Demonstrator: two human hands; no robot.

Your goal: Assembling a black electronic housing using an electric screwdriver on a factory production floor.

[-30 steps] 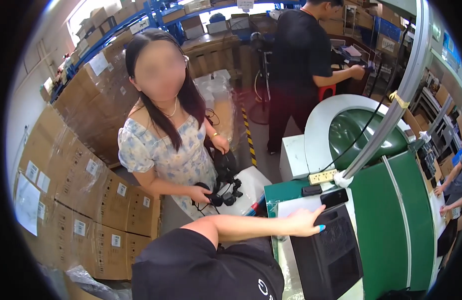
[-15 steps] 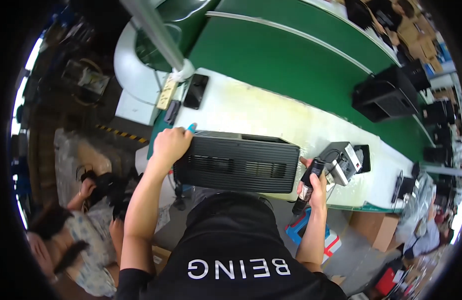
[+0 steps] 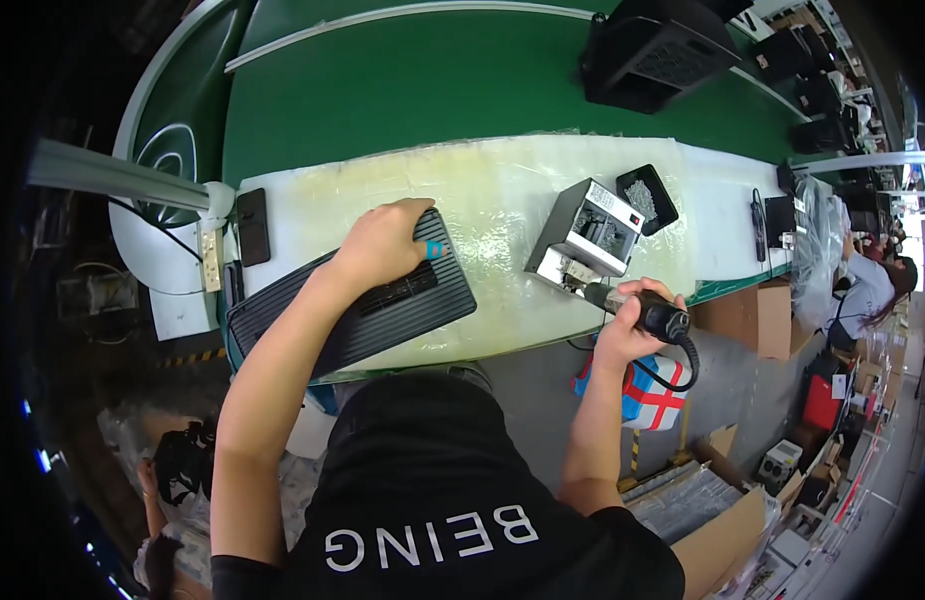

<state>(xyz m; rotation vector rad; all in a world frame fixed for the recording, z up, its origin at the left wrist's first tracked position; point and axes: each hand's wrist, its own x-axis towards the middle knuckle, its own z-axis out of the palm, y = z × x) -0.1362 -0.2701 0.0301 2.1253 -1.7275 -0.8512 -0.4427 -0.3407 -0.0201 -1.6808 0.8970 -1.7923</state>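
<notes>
A black ribbed computer case (image 3: 432,298) lies slanted on the pale table mat, at the left. My left hand (image 3: 382,245) is closed over its far edge; a blue band circles one finger. Closed around a black corded electric screwdriver (image 3: 664,318) is my right hand (image 3: 627,335). The screwdriver's front end points left, at the near side of a grey screw feeder (image 3: 590,215) with small screws showing inside. Whether the bit touches a screw cannot be made out. Beside the feeder sits a small black tray (image 3: 672,215) holding loose screws.
A phone (image 3: 253,228) and a power strip (image 3: 211,262) lie at the mat's left end, near a metal post (image 3: 122,178). A black computer case (image 3: 662,65) stands on the green surface (image 3: 412,85) beyond. Cardboard boxes (image 3: 752,318) and people are at the sides.
The ribbed case has gone from being held upright before me to lying on the table at the left. My right hand has brought the screwdriver from beside the case to the screw feeder.
</notes>
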